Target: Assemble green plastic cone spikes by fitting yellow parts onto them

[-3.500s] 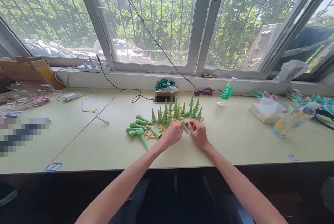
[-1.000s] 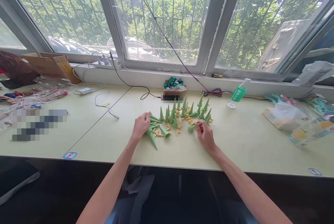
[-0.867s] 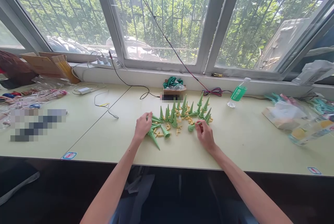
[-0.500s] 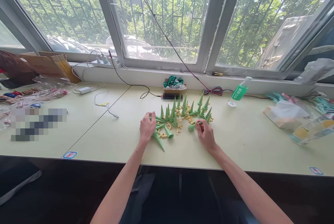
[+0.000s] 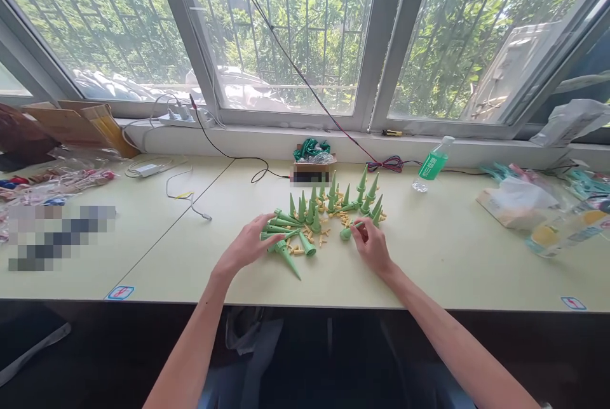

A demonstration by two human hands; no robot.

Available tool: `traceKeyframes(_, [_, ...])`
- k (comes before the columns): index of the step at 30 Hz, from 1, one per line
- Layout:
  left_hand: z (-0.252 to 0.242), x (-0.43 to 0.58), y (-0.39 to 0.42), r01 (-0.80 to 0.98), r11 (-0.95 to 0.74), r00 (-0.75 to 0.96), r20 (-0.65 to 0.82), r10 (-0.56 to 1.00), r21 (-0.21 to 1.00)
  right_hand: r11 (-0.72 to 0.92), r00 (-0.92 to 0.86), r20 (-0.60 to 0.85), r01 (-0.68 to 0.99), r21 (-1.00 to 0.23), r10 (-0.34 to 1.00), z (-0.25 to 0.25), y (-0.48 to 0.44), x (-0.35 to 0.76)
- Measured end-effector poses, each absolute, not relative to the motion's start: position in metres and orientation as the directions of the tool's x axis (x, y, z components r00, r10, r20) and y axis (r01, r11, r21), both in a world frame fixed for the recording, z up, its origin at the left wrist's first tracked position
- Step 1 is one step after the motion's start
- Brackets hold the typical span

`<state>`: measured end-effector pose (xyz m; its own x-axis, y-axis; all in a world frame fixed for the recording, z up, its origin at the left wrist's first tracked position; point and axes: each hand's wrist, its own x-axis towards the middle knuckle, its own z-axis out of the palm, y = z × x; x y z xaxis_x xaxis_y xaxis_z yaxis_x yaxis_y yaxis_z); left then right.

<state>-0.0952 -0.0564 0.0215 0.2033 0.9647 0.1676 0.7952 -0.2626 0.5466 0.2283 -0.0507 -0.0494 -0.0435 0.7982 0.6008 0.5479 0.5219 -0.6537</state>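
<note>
My left hand is open at the left end of the pile, thumb and fingers apart around several lying green plastic spikes. Whether it touches one of them I cannot tell. Between the fingertips of my right hand is a green spike, held on its side with its wide end toward the left. Beyond the hands, several more cone-shaped spikes stand upright on their wide ends. Small yellow T-shaped pieces lie scattered among them.
Behind the spikes sits a small cardboard box with green stuff in it. A water bottle, a tissue pack and a clear bottle are to the right. A white cable and bagged items lie left.
My left hand has shifted left and its fingers have spread. My right hand keeps hold of the spike in nearly the same place. The view has tilted slightly.
</note>
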Motion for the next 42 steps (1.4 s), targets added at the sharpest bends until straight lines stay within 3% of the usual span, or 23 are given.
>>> traceKeyframes(4, [0.017,-0.1,-0.07,0.817,-0.404,0.353,0.195,0.915,0.411,0.523,-0.08,0.587,0.563,-0.64,0.805,-0.047,-0.052,0.227])
traceKeyframes(11, [-0.005,-0.079,-0.065,0.835,-0.448,0.352,0.317,0.881,0.318,0.516,-0.14,0.558,0.607,-0.604,0.818,-0.047,-0.049,0.227])
traceKeyframes(20, [-0.006,-0.068,-0.064,0.796,-0.477,0.348,0.364,0.864,0.373,0.491,-0.191,0.511,0.671,-0.555,0.838,-0.046,-0.047,0.227])
traceKeyframes(26, [0.006,-0.03,-0.064,0.682,-0.613,0.39,0.511,0.766,0.399,0.514,-0.247,0.496,0.679,-0.524,0.832,-0.046,-0.048,0.226])
traceKeyframes(31, [-0.001,0.023,-0.047,0.676,-0.637,0.477,0.44,0.761,0.369,0.537,-0.273,0.503,0.67,-0.512,0.82,-0.047,-0.047,0.227])
traceKeyframes(38, [-0.017,0.052,-0.027,0.637,-0.663,0.489,0.458,0.742,0.394,0.573,-0.296,0.527,0.645,-0.505,0.797,-0.046,-0.047,0.226])
traceKeyframes(42, [-0.018,0.048,-0.029,0.609,-0.644,0.453,0.463,0.762,0.464,0.562,-0.219,0.574,0.634,-0.531,0.789,-0.044,-0.049,0.226])
